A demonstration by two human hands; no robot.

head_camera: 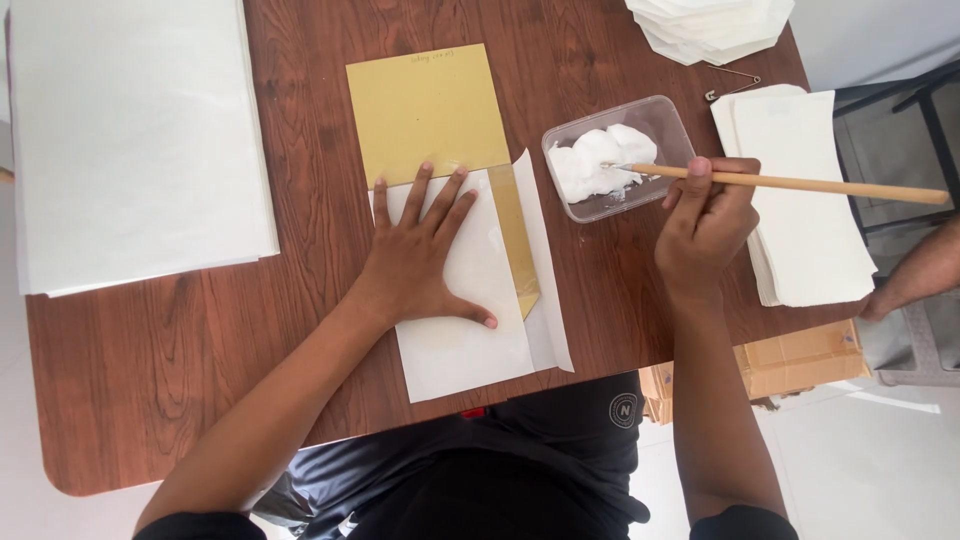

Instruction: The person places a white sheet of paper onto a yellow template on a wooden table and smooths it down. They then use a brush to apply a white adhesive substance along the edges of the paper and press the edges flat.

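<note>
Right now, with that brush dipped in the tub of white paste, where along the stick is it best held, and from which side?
Probably where the right hand grips the wooden brush now: low on the handle, just behind the tip, pinched pencil-like from the near side. The handle lies almost level, its long end trailing right, and the tip sits in the clear paste tub, so a low hold steers it best.

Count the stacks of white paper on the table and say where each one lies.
3. A large stack lies at the left edge, a folded pile at the top right corner, and a smaller stack at the right edge beyond the right hand. More may lie outside the view.
</note>
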